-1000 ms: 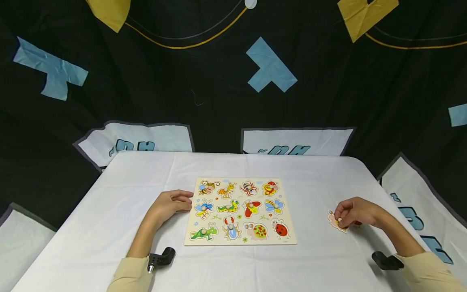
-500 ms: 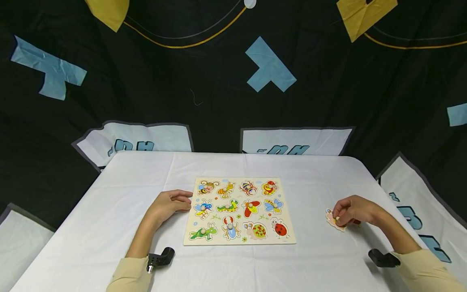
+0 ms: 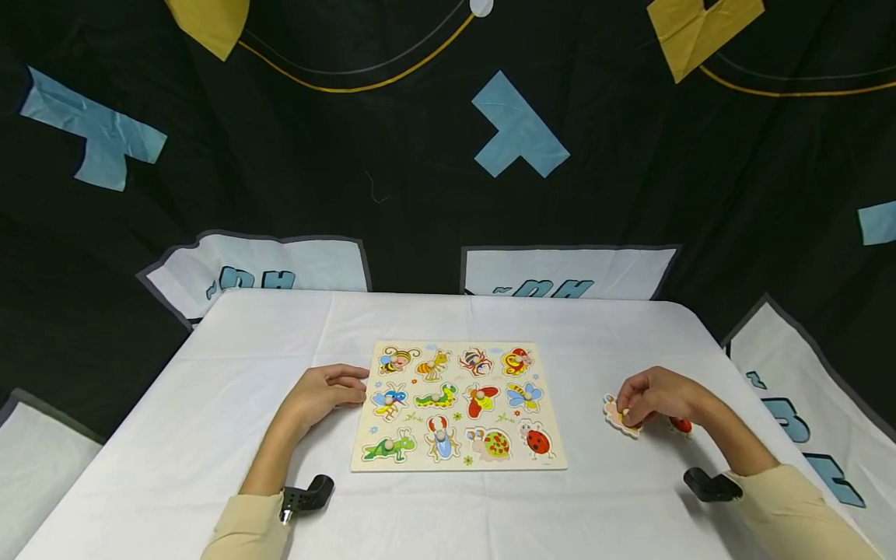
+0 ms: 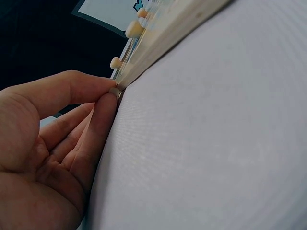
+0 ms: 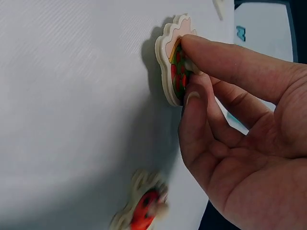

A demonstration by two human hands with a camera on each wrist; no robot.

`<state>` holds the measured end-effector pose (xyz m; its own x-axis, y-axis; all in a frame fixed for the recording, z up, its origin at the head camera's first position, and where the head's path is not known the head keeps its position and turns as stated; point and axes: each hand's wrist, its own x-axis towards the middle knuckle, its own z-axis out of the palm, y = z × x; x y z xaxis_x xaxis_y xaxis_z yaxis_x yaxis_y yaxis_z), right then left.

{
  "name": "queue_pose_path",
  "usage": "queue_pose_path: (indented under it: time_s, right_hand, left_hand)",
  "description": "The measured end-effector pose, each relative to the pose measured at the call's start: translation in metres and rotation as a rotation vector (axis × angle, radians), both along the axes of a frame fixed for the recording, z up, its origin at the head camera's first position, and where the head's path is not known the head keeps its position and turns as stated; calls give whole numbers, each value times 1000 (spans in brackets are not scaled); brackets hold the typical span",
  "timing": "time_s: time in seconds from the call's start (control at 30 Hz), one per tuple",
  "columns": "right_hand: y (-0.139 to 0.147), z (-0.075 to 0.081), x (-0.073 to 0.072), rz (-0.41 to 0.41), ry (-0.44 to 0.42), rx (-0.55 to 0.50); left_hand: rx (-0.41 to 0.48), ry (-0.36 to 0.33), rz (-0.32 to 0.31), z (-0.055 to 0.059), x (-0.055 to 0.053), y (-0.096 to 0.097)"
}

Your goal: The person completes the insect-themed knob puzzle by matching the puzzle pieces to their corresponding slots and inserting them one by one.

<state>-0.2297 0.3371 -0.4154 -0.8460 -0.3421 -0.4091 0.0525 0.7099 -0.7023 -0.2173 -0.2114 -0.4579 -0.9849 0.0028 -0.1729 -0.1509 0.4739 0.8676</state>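
My left hand (image 3: 320,397) rests beside the wooden puzzle board (image 3: 458,404), its thumb and fingertips touching the left edge, fingers relaxed. In the left wrist view, the thumb and a finger (image 4: 103,112) meet at that edge, near several round wooden knobs (image 4: 135,29). Out to the right, my right hand (image 3: 658,397) pinches a snail puzzle piece (image 5: 166,67) by its knob, thumb and finger together. The piece is tilted just over the cloth; its knob is mostly hidden. Below that hand lies a ladybug puzzle piece (image 3: 680,425), partly covered by it in the head view.
Insect pictures and pieces fill the board in rows; its snail picture (image 3: 495,443) and ladybug picture (image 3: 537,441) show no knobs. A white cloth (image 3: 448,513) covers the table. Black fabric (image 3: 420,179) with blue and yellow shapes hangs behind.
My right hand has moved left and slightly away from me, carrying the snail puzzle piece. More of the ladybug puzzle piece now shows. The left hand stays where it was.
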Motion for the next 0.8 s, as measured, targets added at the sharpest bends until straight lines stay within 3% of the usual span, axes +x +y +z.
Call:
queue_pose_path:
  time_s: [0.23, 0.47, 0.8]
  right_hand:
    - [-24, 5, -9, 1, -2, 11]
    - [-44, 9, -11, 11, 11, -11]
    - [-76, 12, -14, 25, 9, 4]
  left_hand:
    - [-5, 0, -1, 1, 1, 1]
    - [17, -5, -8, 3, 1, 3]
    - [-18, -12, 4, 5, 1, 5]
